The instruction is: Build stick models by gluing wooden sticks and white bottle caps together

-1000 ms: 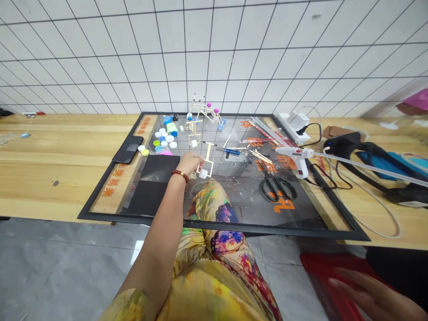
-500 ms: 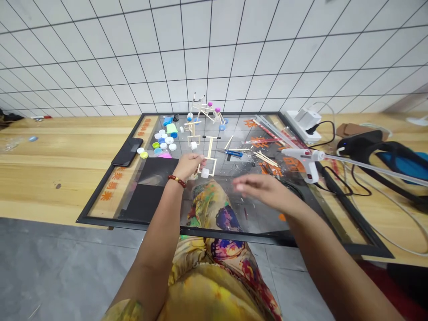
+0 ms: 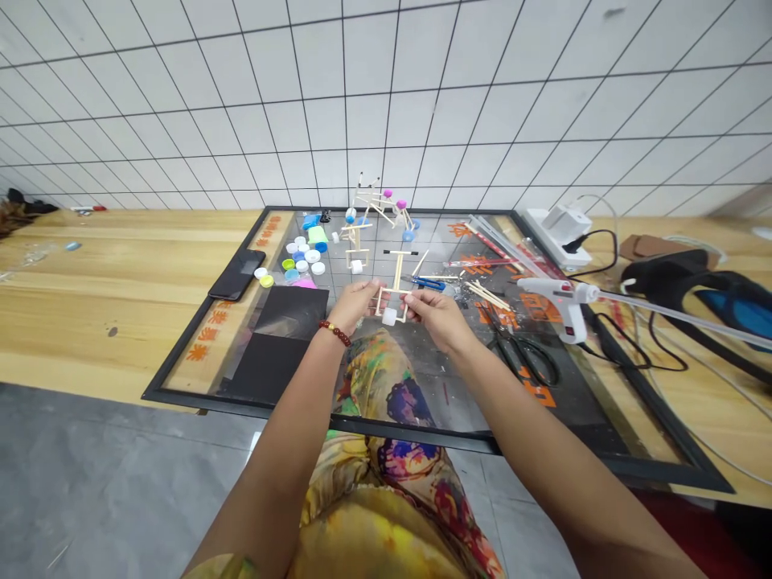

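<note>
The right hand [image 3: 443, 320] has been brought in from the right and is now put on the small stick frame [image 3: 397, 273], which was held by the left hand [image 3: 355, 307] alone half a second ago. Now the frame is pinched from both sides, with the fingers and thumb of each hand close together. It is held over the dark-edged glass panel [image 3: 446, 394] on the desk [image 3: 121, 310]; whether the panel is touched by it cannot be told. A white piece [image 3: 389, 317] is seen at its near end, and a bar with black tips [image 3: 400, 252] at its far end.

The step in hand seems to be the steadying of the frame. As the sticks look thin, a soft, even pinch seems to be called for in the next move. The white glue gun [image 3: 552, 299] and loose sticks [image 3: 488, 294] are seen to the right, not held.
</note>
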`<state>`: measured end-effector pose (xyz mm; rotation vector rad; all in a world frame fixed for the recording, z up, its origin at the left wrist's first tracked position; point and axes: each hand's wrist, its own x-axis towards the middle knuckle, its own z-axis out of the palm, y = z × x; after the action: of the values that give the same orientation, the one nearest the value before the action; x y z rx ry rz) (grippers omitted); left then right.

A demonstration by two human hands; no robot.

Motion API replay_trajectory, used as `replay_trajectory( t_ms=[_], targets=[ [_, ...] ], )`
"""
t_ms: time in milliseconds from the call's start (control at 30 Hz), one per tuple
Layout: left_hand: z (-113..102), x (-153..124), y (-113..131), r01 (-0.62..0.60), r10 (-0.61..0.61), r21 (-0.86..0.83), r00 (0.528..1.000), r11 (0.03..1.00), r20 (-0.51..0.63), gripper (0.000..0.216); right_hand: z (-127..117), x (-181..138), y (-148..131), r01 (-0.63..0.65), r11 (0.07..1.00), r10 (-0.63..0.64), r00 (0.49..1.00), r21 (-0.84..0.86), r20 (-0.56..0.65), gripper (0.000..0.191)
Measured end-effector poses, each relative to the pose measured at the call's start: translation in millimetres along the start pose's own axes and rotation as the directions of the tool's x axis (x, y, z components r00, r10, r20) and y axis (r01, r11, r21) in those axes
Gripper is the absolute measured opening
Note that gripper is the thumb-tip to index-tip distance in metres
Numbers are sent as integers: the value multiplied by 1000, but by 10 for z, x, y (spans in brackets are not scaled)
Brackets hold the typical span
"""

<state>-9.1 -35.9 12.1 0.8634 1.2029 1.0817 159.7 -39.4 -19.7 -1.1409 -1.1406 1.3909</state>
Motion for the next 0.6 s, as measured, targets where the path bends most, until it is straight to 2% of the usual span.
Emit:
replay_trajectory(
  t_ms=[133,233,300,433,533,600],
  targets=[
    [7,55,-58,-150,154,40,976,988,-153,15,-36,11,1,77,997,-76,997,14,-22,48],
    [-8,98,-109,-212,223,74,958,974,-183,18,-41,7,5,182,983,-183,983,-26,-31,41],
    [-13,116,-137,-268,275,67,949,961,-152,24,-31,-1,28,262,961,-265,964,-87,-32,34],
    [22,121,-186,-420,420,-28,907,907,-20,33,15,-32,89,405,870,-423,906,-281,-4,23],
    [77,104,-212,-440,443,-77,896,895,33,30,56,-75,88,516,750,-531,843,-414,89,17],
    [98,84,-209,-434,438,-92,898,896,34,25,69,-116,52,586,682,-577,799,-438,170,15]
  ],
)
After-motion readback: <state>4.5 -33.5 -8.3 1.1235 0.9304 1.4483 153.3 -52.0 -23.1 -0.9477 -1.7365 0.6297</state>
